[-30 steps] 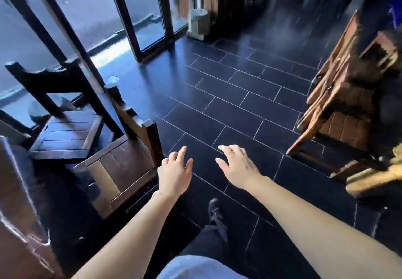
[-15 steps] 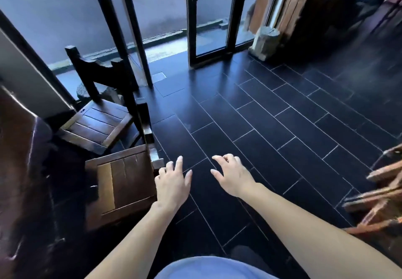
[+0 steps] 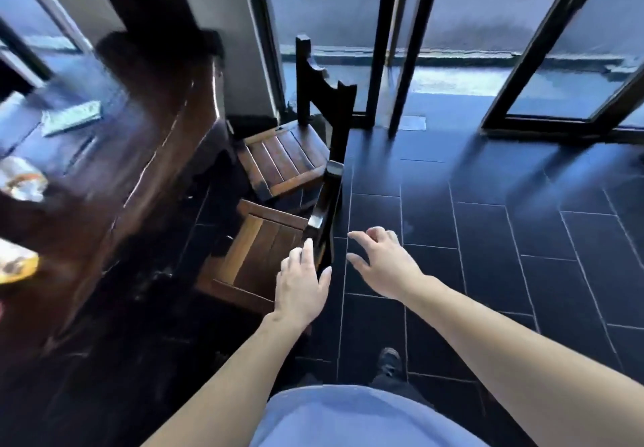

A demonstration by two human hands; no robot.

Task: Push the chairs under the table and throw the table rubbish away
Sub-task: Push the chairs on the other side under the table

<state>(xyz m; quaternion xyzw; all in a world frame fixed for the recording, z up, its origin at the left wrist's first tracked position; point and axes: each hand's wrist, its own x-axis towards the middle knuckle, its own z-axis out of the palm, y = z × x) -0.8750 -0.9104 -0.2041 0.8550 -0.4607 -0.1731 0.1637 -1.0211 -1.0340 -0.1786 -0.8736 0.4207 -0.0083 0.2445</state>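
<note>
Two dark wooden chairs stand beside a dark wooden table (image 3: 139, 153). The near chair (image 3: 261, 248) has its backrest edge-on toward me, the far chair (image 3: 289, 160) sits beyond it by the wall. My left hand (image 3: 301, 286) hovers with straight fingers right at the near chair's backrest, holding nothing. Just right of the backrest, over the floor, my right hand (image 3: 383, 265) is spread loosely and is also empty. On the table's left edge lie blurred pieces of rubbish: a crumpled clear wrapper (image 3: 21, 178) and something yellow (image 3: 15, 265).
A flat grey-green object (image 3: 71, 117) lies on the table. Glass doors with dark frames (image 3: 397, 45) run along the back. Dark tiled floor (image 3: 505, 237) stretches to the right. My shoe (image 3: 388, 364) shows below.
My view has swung left, bringing the table and its rubbish into sight. Both hands have come closer to the near chair's backrest, the left one now right at it.
</note>
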